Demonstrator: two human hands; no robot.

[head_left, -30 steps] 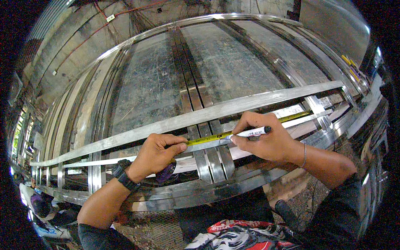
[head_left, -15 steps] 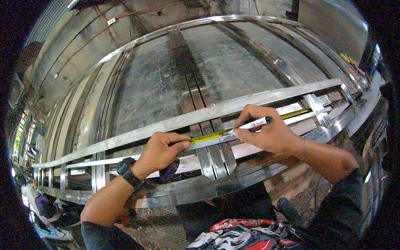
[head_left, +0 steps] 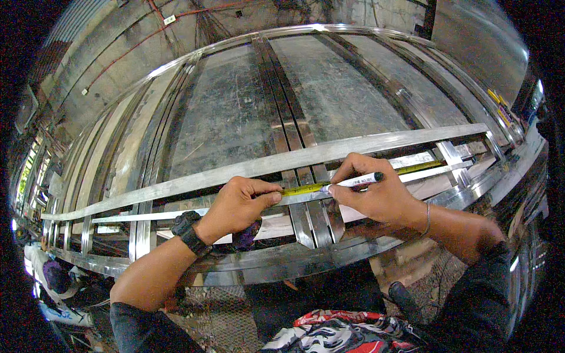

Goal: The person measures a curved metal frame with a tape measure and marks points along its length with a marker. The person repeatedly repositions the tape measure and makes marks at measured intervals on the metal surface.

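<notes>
A yellow tape measure blade [head_left: 303, 189] lies along a narrow metal strip [head_left: 291, 200] that runs across the frame. My left hand [head_left: 238, 203] pinches the blade and strip between thumb and fingers at the blade's left end. In my right hand [head_left: 376, 191] is a white marker pen [head_left: 360, 181] with a dark end, held like a pencil. Its tip points left at the blade's edge; whether it touches the strip I cannot tell. Past the right hand, more of the blade [head_left: 421, 167] shows; its case is not visible.
A wider flat metal bar [head_left: 235, 173] lies just beyond, across the large metal frame [head_left: 276, 257] with its dark crosspieces. Below my left hand is a partly hidden purple thing [head_left: 247, 235]. Yellow items [head_left: 499, 106] sit at the far right. Another person [head_left: 56, 279] is low at the left.
The whole view has shifted slightly. Both hands keep their places along the blade, and the marker has turned a little in my right hand, its tip still at the blade's edge.
</notes>
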